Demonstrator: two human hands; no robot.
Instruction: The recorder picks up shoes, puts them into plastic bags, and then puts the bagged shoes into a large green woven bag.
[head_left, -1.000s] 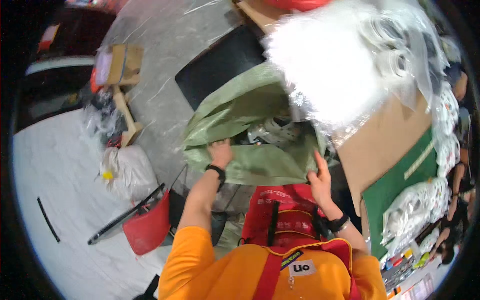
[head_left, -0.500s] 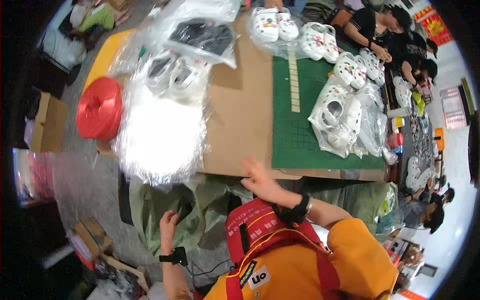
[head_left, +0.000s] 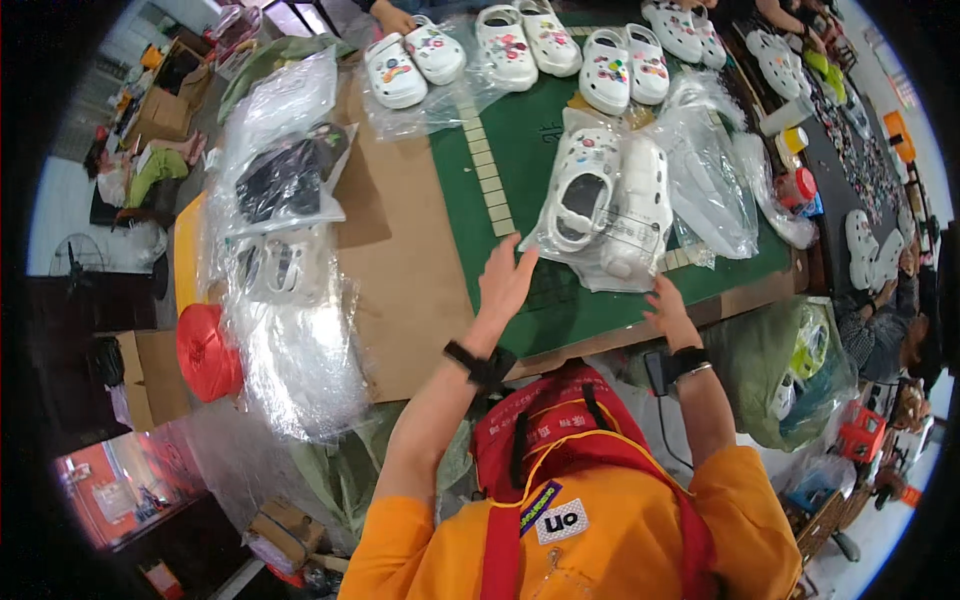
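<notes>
My left hand (head_left: 505, 280) hovers open over the green cutting mat (head_left: 520, 150), fingers spread, just left of a clear plastic bag holding a pair of white clogs (head_left: 610, 205). On the mat's near edge, my right hand (head_left: 668, 312) is open too, just below that bag and holding nothing. Both wrists wear dark bands. Further back on the mat stand more white clogs with coloured charms (head_left: 505, 45).
Piles of clear plastic bags (head_left: 290, 300) and bagged dark shoes (head_left: 290, 175) cover the cardboard-topped table (head_left: 400, 260) at left. A red spool (head_left: 205, 350) sits at its left edge. A green sack of shoes (head_left: 790, 370) stands at right. Other people's hands work at the far side.
My view has swung from the green sack below the table up to the tabletop. Both hands have left the sack and now reach toward the bagged white clogs on the mat.
</notes>
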